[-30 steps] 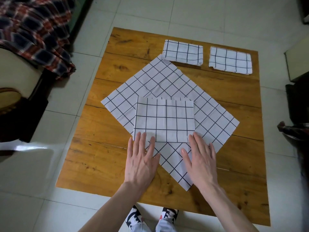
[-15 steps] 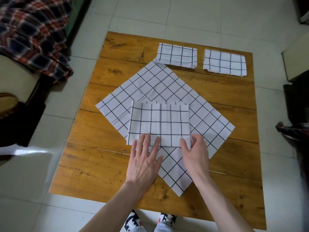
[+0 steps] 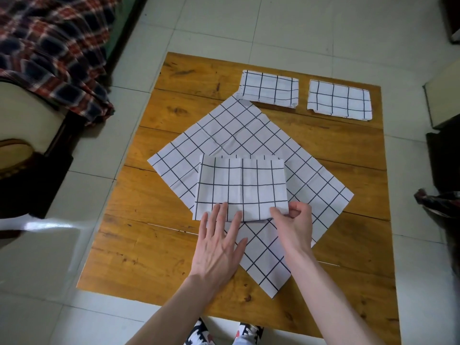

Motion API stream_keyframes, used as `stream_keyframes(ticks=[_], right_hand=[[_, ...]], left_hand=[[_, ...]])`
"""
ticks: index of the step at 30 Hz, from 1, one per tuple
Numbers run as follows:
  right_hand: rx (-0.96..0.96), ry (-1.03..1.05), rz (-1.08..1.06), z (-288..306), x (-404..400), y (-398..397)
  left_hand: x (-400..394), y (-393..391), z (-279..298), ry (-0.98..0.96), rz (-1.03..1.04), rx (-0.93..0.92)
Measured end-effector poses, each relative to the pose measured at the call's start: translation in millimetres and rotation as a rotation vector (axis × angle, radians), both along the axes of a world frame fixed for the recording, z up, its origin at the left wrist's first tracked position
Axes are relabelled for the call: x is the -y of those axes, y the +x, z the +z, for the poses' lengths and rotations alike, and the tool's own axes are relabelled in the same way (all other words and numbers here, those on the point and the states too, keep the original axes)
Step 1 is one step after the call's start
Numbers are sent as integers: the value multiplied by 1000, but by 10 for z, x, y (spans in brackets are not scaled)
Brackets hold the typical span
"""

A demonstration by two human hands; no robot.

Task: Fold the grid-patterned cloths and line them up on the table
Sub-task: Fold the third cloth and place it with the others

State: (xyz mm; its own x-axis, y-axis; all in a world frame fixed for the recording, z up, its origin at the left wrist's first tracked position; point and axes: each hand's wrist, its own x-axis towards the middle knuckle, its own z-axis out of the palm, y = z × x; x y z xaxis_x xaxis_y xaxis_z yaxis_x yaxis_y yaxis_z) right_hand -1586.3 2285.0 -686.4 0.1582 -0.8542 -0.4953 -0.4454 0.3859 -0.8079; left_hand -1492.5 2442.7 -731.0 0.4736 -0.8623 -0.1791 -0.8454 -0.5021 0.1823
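Right hand [image 3: 295, 221] pinching folded cloth [image 3: 241, 188] corner

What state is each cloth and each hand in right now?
Half-folded cloth: folded to a rectangle, lying on the open cloth.
Open cloth: unfolded, flat, turned diamond-wise on the table.
Far left cloth: folded, at the far edge.
Far right cloth: folded, beside it, apart.
Left hand: flat, fingers pressing the half-folded cloth's near edge.
Right hand: pinching its near right corner.
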Motion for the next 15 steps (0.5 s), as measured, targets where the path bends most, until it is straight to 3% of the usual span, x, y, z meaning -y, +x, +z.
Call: stream_keyframes(ticks=[8, 15], right_hand=[[-110, -72, 56, -67, -39, -16], [177, 98, -79, 76, -86, 51]], left_hand=[[-36, 17, -27, -12, -27, 17], [-45, 9, -30, -33, -14, -13]])
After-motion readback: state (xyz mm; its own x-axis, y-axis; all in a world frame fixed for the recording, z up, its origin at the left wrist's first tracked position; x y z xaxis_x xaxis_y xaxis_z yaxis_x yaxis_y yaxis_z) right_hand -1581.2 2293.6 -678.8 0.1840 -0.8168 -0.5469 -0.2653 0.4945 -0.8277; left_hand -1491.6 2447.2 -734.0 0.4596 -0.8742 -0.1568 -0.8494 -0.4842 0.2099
